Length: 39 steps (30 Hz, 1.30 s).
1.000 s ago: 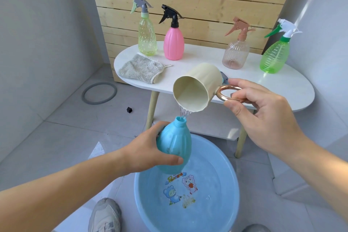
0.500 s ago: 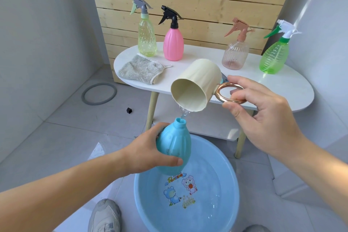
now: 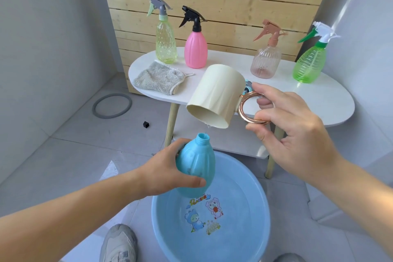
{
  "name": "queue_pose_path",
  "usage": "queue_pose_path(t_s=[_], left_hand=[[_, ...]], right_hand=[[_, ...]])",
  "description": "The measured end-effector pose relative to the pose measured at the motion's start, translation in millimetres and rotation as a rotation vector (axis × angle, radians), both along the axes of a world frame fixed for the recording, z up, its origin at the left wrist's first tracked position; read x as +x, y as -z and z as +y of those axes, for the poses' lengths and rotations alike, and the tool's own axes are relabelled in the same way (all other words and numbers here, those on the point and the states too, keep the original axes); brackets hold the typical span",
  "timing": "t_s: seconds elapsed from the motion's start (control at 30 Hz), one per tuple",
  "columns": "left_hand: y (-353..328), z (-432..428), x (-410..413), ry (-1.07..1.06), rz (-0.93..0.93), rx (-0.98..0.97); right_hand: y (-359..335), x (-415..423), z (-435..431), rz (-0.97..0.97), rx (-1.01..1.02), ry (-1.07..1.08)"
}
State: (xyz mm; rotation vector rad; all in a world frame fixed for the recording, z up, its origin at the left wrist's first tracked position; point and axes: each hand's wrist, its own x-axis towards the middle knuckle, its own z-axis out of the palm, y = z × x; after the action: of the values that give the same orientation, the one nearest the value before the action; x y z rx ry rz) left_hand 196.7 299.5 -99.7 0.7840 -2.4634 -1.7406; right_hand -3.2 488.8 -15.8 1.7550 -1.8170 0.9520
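Pouring has ceased at this moment. The right hand (image 3: 293,134) pinches the rose-gold ring handle (image 3: 241,110) of the cream cup (image 3: 217,95) between thumb and fingers. The cup is tipped steeply, mouth down and to the left, directly above the bottle. It is tilted further than half a second ago, and the thin stream that then ran from its lower rim into the neck is gone; only a drip shows at that rim. The left hand (image 3: 168,172) grips the body of the uncapped blue spray bottle (image 3: 195,166), thumb across the front. It holds the bottle as before, roughly upright over the far left edge of the blue basin (image 3: 268,215) on the floor. Judgement: the cup is emptied and this measure delivered. The fill level cannot be told, the bottle wall being opaque. A teal spray head (image 3: 247,87) lies on the white tabletop (image 3: 319,100) just behind the cup, probably the next item required.
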Motion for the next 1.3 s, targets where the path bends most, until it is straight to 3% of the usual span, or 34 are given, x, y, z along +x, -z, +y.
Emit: queue_pose_path(t_s=[0.1,0.3,0.47,0.7,0.97,1.3], left_hand=[[-0.8,0.4,0.7,-0.011,0.0,0.001],[4.8,-1.3,2.7,-0.015,-0.022,-0.03],[15.3,0.2,8.1,0.01,-0.062,-0.027],[54.5,1.3,6.9,0.092,-0.143,-0.059],[117.3,5.2,-8.0,0.119,-0.211,-0.036],[173.9,9.6,-1.8,0.183,-0.299,-0.015]], right_hand=[[8.9,0.3,-1.5,-0.079,0.038,0.011],[30.1,-0.3,-14.9,-0.875,0.228,0.103],[83.5,-18.2,-25.9,-1.084,0.385,0.179],[167.3,-38.7,-37.6,-0.944,0.797,0.229],[255.8,-51.7,-48.8,-0.792,0.883,0.18],[315.0,-64.6,-51.3,-0.659,1.026,0.107]])
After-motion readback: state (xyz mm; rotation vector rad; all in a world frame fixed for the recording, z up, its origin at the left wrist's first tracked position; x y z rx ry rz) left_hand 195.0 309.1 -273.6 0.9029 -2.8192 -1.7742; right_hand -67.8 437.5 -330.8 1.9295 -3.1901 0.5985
